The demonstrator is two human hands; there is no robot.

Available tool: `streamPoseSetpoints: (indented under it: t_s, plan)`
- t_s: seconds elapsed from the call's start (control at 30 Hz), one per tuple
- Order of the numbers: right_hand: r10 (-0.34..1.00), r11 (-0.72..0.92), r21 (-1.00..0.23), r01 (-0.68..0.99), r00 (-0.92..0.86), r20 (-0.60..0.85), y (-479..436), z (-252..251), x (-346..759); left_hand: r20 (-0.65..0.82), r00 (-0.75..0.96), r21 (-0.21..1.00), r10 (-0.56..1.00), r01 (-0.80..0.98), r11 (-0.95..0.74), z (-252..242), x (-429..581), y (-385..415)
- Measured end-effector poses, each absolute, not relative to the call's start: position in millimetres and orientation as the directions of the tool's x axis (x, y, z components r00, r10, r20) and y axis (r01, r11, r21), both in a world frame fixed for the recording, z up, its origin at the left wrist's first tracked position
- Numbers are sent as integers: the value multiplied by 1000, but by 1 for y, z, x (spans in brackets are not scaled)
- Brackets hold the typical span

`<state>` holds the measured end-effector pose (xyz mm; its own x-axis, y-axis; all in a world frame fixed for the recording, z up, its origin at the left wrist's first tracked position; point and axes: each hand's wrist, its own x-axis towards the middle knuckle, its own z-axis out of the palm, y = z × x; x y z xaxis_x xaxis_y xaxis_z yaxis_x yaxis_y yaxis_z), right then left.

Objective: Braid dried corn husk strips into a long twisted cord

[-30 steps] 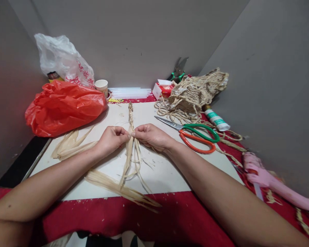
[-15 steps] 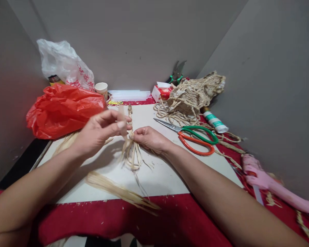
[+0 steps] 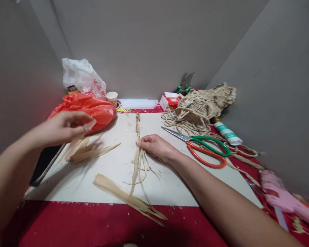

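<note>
Left hand (image 3: 67,128) hangs in the air in front of the red bag (image 3: 101,109), fingers loosely curled and kinda blurry, so I can't tell if they're holding anything. Some dry leaf strips (image 3: 92,155) lie just below. Mid-board (image 3: 79,187) is the thin braid (image 3: 137,127), loose strands (image 3: 135,168) fanning toward the person. Looks super light, papery and easy to split, so I'd grip where braid meets strands. Right hand (image 3: 156,147) pinches it about there, thumb against fingers, scissors (image 3: 188,138) off to its right.
</note>
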<state>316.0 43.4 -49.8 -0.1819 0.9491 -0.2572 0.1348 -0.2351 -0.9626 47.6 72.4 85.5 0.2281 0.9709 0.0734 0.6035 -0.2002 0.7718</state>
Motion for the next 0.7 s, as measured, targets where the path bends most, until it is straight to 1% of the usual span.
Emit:
streamPoseSetpoints:
  t_s: [0.03, 0.07, 0.1, 0.13, 0.17, 0.2, 0.27, 0.33, 0.4, 0.47, 0.53, 0.6, 0.63, 0.7]
  plan:
    - [947, -243, -962, 123, -185, -263, 44, -50, 316, 78, 266, 605, 961, 754, -258, 74, 44, 77]
    - [944, -251, -961, 114, -190, -269, 44, -50, 316, 157, 243, 456, 957, 842, -288, 64, 43, 80]
    - [942, -257, -961, 107, -193, -273, 44, -50, 316, 218, 258, 341, 941, 884, -321, 55, 45, 82]
    - [941, -262, -959, 103, -194, -278, 44, -50, 316, 258, 283, 285, 924, 892, -352, 46, 50, 82]
    - [940, -265, -959, 103, -194, -281, 44, -50, 316, 241, 342, 288, 908, 868, -404, 39, 58, 80]
    - [940, -266, -959, 102, -193, -281, 44, -50, 316, 196, 412, 343, 890, 821, -456, 33, 68, 79]
    - [941, -267, -959, 91, -191, -280, 44, -50, 316, 109, 489, 434, 866, 760, -484, 20, 90, 76]
    - [941, -266, -962, 66, -200, -274, 44, -51, 317, 74, 505, 489, 860, 733, -473, 8, 112, 77]
    - [939, -261, -964, 53, -218, -266, 44, -53, 318, 17, 506, 604, 862, 682, -412, -4, 130, 80]
    - [939, -248, -968, 47, -234, -252, 45, -54, 318, -90, 521, 774, 849, 573, -270, -15, 142, 84]
    - [941, -239, -970, 43, -237, -242, 46, -54, 319, -195, 527, 907, 828, 418, -53, -25, 150, 87]
    - [943, -235, -971, 40, -233, -238, 46, -53, 318, -257, 496, 956, 830, 257, 142, -32, 155, 87]
    - [943, -235, -971, 41, -231, -238, 46, -52, 318, -275, 472, 959, 837, 191, 207, -35, 157, 87]
    - [943, -240, -970, 39, -226, -243, 47, -50, 318, -292, 442, 956, 848, 107, 273, -38, 158, 86]
